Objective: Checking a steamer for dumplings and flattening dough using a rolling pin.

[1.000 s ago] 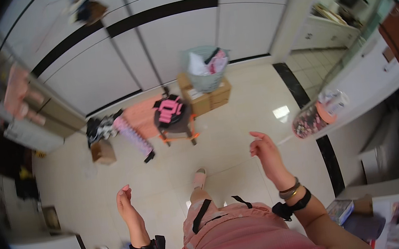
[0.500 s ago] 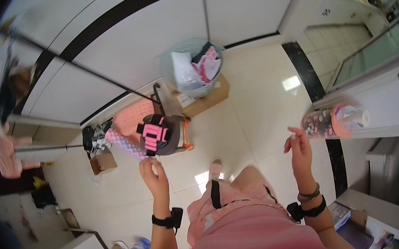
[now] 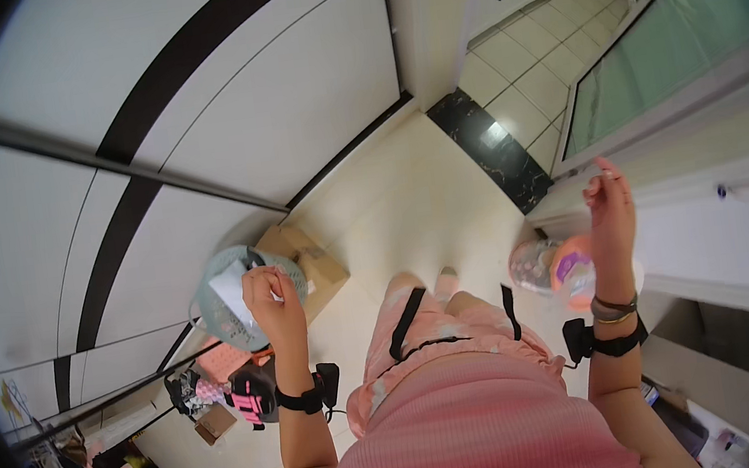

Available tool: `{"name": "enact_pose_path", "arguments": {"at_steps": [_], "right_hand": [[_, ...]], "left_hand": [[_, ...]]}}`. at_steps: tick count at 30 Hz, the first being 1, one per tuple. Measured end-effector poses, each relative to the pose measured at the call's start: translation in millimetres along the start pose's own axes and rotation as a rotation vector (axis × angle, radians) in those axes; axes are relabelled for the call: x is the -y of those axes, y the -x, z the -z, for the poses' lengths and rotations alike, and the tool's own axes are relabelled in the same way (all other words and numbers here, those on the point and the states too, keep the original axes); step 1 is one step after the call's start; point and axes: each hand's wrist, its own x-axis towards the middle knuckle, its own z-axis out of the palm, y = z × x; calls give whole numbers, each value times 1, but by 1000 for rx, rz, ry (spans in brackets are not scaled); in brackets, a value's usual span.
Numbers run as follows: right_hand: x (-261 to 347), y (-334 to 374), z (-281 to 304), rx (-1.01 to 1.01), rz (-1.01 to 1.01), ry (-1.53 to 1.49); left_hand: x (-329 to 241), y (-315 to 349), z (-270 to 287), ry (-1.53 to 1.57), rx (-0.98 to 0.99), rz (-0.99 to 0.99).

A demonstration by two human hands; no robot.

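My left hand is in front of my body with its fingers curled in and nothing visible in them. Behind it, lower down, stands a light blue-green laundry basket holding white cloth, partly covered by the hand. My right hand is raised on the other side, index finger stretched out, the others loosely bent, holding nothing. Below and beside that wrist is a patterned bin next to an orange-rimmed container, partly hidden by my forearm. Neither hand appears to touch anything.
A cardboard box stands beside the basket. Dark stone crosses the floor at a doorway to a tiled room. White sliding doors line the left; a frosted glass door is at right. Black-and-pink gear lies lower left.
My view has moved forward and turned right; the basket and box now lie beside my left hand. My right hand is higher in view, and the doorway is nearer. Nothing was picked up.
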Motion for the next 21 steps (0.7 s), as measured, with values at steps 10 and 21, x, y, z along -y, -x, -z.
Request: {"name": "enact_pose_path", "arguments": {"at_steps": [10, 21], "right_hand": [[48, -290, -2, -91, 129, -38], [78, -571, 52, -313, 109, 29]], "left_hand": [[-127, -214, -215, 99, -75, -38], [-342, -375, -530, 433, 749, -486]]}}
